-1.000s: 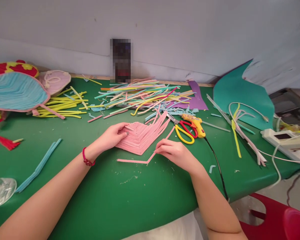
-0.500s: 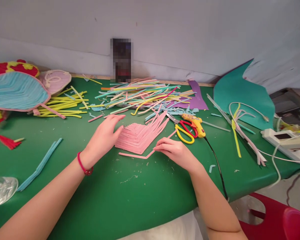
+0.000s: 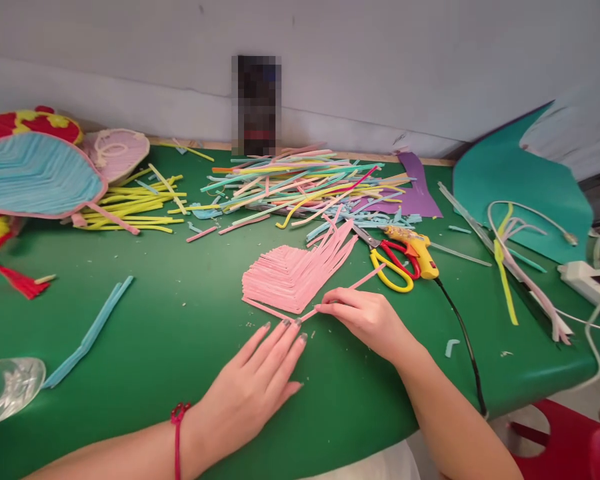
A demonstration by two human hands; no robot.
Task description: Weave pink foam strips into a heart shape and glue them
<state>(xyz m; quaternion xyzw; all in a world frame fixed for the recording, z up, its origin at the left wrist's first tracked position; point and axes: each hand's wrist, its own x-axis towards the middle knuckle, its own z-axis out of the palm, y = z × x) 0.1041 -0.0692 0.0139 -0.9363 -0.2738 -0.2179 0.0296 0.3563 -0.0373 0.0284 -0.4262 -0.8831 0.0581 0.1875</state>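
Centre frame, on green table (image 3: 180, 333): pink chevron-layered foam panel (image 3: 290, 277), pink foam strip (image 3: 367, 277) pinched by right hand (image 3: 367, 320) at its lower edge, seemingly mid-alignment, not yet flush; left hand (image 3: 260, 383) spread flat below.

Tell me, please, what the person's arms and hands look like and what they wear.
Both forearms are bare, with no sleeves, gloves or watch in view. The left hand has dark grey painted nails, and a thin red bracelet circles its wrist. The right hand shows no ring or bracelet.
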